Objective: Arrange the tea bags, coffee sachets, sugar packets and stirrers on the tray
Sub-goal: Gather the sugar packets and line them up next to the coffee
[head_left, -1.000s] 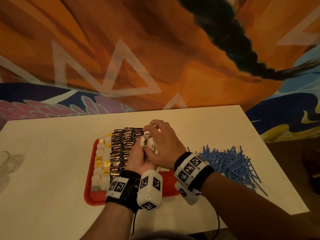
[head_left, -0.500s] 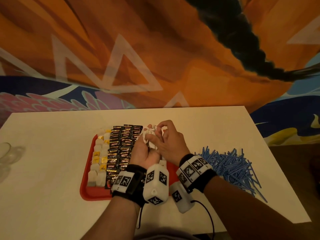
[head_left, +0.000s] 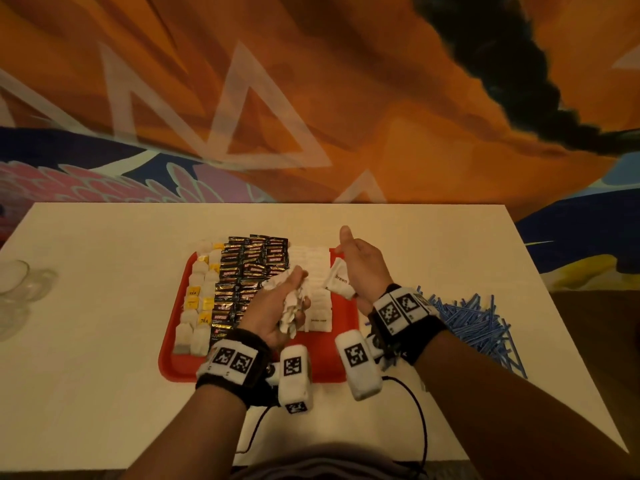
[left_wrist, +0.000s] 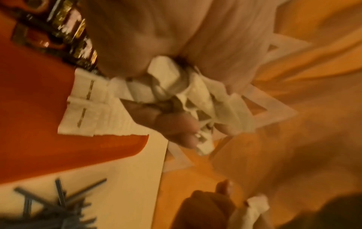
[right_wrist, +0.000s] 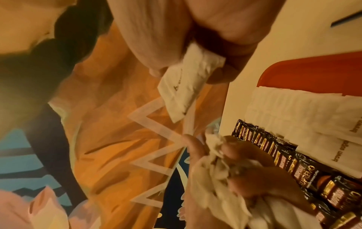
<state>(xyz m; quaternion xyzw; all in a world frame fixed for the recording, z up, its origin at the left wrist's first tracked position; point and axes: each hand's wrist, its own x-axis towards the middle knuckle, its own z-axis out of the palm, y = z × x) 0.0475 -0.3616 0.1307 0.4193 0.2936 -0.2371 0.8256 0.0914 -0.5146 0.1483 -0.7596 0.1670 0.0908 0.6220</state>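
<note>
**While both hands hover above the tray**

While the left hand (head_left: 277,306) grips a crumpled bunch of sugar packets (head_left: 292,311), the right hand (head_left: 360,265) pinches a single sugar packet (head_left: 339,278). Below them the red tray (head_left: 173,355) holds tea bags (head_left: 197,306), coffee sachets (head_left: 249,268) and white packet rows (head_left: 313,265). Blue stirrers (head_left: 474,317) lie heaped on the table (head_left: 104,341), right of the tray.

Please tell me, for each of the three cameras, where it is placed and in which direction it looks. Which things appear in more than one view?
Head: worn on the head, looks down at the red tray; both forearms and hands show.
Left wrist: looks along the left hand, which grips a bunch of sugar packets.
Right wrist: looks along the right hand, which pinches one sugar packet.
Shared: tray, coffee sachets, both hands.
</note>
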